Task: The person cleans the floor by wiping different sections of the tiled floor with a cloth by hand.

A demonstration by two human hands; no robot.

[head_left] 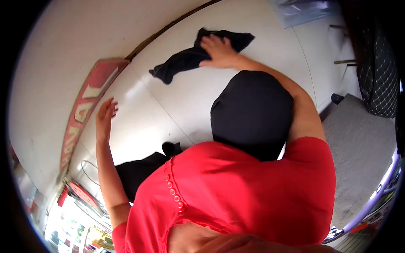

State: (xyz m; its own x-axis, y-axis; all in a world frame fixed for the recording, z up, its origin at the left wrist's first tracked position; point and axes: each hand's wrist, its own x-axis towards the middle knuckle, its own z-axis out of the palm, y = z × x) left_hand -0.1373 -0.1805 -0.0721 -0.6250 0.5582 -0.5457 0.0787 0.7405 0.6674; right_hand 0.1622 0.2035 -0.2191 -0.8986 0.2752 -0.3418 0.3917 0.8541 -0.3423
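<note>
A crumpled black cloth [183, 60] lies stretched across the pale tiled floor. My right hand [219, 51] rests over the middle of it, palm down, with the fingers spread. Off to the left, my left hand [106, 116] is held up in the air near the wall, its fingers apart and a little bent, with nothing in it. Between my arms rises my bent knee [253, 109] in black trousers. My other leg [143, 168] is folded low on the left, partly hidden by my red shirt [236, 189].
A white wall with a red lettered sign [90, 105] runs along the left. On the right are a grey mat [358, 143] and a dark quilted item [379, 76]. Clear plastic sheeting [303, 12] lies at the top right. Bright clutter [80, 223] fills the lower left.
</note>
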